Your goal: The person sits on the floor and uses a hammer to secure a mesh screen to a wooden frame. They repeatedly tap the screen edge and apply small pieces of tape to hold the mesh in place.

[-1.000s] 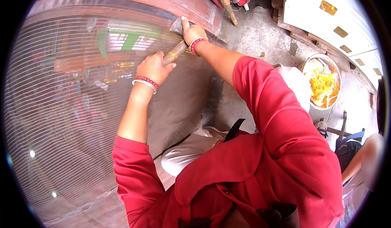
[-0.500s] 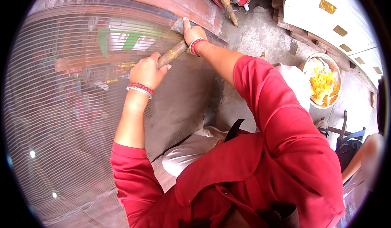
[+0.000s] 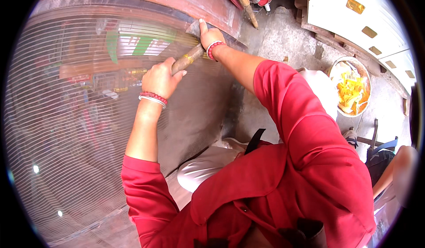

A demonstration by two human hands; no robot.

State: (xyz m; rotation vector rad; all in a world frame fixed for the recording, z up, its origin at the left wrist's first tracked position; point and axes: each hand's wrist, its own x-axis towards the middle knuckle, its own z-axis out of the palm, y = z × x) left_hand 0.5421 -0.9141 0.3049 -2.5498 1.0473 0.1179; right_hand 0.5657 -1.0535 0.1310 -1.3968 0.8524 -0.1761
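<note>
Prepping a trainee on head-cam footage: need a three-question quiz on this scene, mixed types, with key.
1. Which hand is nearer the metal blade?
2. True or false: the yellow scraps lie inside the round container.
3. Fill in: the left hand grips the handle, which looks made of ____.

Key:
1. The right hand.
2. True.
3. Wood.
</note>
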